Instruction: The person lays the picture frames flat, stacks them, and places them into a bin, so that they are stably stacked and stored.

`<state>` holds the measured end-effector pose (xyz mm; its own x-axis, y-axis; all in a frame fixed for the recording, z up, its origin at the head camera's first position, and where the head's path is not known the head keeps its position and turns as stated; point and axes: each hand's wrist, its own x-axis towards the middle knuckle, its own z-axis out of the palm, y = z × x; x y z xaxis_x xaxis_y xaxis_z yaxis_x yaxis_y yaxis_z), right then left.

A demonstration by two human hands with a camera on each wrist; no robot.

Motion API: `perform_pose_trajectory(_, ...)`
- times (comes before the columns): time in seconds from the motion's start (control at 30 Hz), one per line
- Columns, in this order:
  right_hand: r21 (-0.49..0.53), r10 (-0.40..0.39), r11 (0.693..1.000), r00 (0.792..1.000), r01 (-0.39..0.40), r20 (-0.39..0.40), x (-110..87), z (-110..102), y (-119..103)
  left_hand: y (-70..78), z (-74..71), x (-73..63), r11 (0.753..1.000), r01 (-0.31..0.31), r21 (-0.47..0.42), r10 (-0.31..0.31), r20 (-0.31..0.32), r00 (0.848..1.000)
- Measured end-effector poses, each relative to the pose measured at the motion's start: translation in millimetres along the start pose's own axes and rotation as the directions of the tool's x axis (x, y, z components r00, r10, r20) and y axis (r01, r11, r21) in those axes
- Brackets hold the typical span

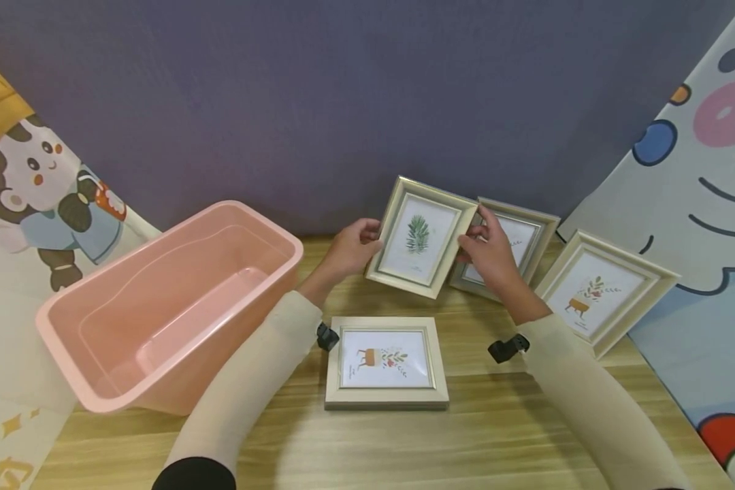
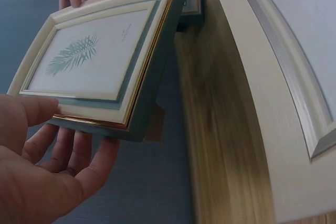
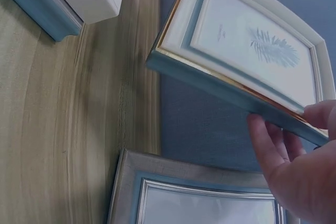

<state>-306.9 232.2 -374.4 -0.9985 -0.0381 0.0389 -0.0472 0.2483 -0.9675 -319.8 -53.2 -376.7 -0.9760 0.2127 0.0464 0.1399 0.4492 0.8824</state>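
A cream picture frame with a green leaf print (image 1: 418, 235) is held up off the table between both hands, tilted toward me. My left hand (image 1: 355, 246) grips its left edge, thumb on the front and fingers behind. On the opposite edge my right hand (image 1: 488, 250) pinches it the same way, as the right wrist view also shows. Behind the right hand a greyish picture frame (image 1: 542, 248) leans at the back, partly hidden. Below the held one, a cream frame with a plant-pot print (image 1: 387, 364) lies flat, apparently on another frame.
To the left stands a pink plastic tub (image 1: 171, 306) with nothing in it. Another cream frame with a plant print (image 1: 606, 289) stands at the right. The wooden table (image 1: 355, 449) meets a dark blue backdrop (image 1: 343, 102), with cartoon-printed panels on both sides.
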Motion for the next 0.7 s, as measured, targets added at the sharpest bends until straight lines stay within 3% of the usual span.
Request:
perform_pose_trajectory(0.2, 0.058, 0.0, 0.998, 1.0, -0.001, 0.016, -4.7, -4.6, 1.6, 8.4, -2.1, -7.0, 1.0, -0.024, -0.003, 0.024, 0.01, 1.0)
perform_pose_trajectory(0.43, 0.242, 0.007, 0.97, 1.0, -0.014, 0.028, -8.0, -10.1, 4.2, 18.0, -5.0, -14.4, 0.999, -0.032, 0.016, 0.031, 0.036, 0.999)
perform_pose_trajectory(0.7, 0.34, -0.062, 0.94, 0.993, 0.023, 0.104, -11.2, -23.1, 6.4, 24.8, -7.8, -19.0, 0.997, -0.041, 0.07, 0.036, 0.075, 0.996)
